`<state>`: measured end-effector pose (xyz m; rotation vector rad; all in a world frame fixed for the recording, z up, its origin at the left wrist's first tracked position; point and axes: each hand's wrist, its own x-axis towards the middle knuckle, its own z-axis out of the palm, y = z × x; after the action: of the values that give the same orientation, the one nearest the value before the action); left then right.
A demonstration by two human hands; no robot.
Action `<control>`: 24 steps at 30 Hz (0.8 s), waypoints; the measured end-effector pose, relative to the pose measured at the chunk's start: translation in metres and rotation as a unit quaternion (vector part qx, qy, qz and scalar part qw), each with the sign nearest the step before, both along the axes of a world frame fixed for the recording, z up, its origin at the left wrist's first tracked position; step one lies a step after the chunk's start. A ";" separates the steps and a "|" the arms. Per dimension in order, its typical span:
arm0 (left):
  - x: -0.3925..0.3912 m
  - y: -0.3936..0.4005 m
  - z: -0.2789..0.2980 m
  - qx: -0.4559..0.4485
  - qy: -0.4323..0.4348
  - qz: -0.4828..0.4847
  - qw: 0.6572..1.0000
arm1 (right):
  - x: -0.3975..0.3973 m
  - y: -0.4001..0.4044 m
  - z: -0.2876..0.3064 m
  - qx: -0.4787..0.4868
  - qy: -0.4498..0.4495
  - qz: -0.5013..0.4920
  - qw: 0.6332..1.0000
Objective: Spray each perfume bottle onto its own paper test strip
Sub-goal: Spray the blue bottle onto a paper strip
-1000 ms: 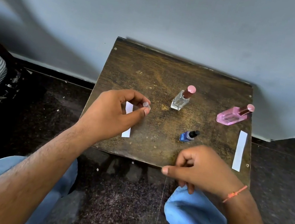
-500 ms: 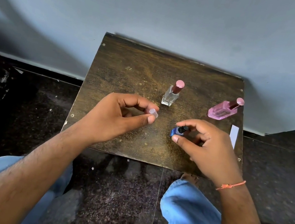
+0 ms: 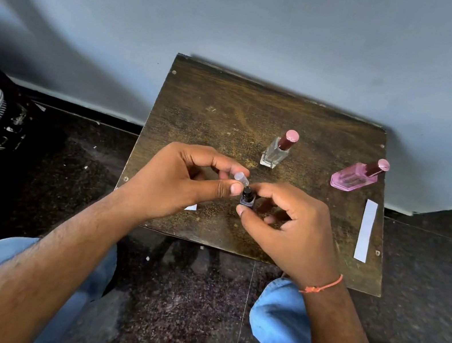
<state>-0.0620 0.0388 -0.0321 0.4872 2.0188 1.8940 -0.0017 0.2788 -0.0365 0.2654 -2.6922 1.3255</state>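
Lifted off the surface point(image 3: 201, 100) since a moment ago, the small blue bottle point(image 3: 247, 197) now sits upright in the right hand point(image 3: 293, 228), pinched between thumb and fingers beside the left hand point(image 3: 180, 181). That left grip pinches a clear cap point(image 3: 241, 177) just above the bottle's black nozzle. Behind, a clear bottle point(image 3: 274, 154) stands capped; a pink bottle point(image 3: 353, 178) stands near a paper strip point(image 3: 366, 230).

On the table point(image 3: 215, 103), the tall bottle point(image 3: 276, 153) stands near the middle. The flat bottle point(image 3: 353, 177) lies to its right, a paper strip point(image 3: 366, 230) nearer the front than that bottle. The small bottle point(image 3: 247, 197) is before the tall bottle.
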 end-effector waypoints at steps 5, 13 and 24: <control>-0.002 -0.008 0.000 0.001 -0.006 -0.005 1.000 | -0.003 -0.003 -0.005 0.005 0.019 -0.002 1.000; -0.003 -0.012 0.004 -0.028 0.022 -0.002 0.999 | -0.003 -0.006 -0.004 0.016 0.022 -0.015 1.000; 0.001 -0.005 -0.003 -0.091 0.049 -0.019 0.994 | 0.001 -0.005 0.001 0.062 0.034 0.016 0.997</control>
<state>-0.0610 0.0340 -0.0355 0.5758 2.2032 1.6733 -0.0004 0.2738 -0.0356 0.3603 -2.7279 1.1375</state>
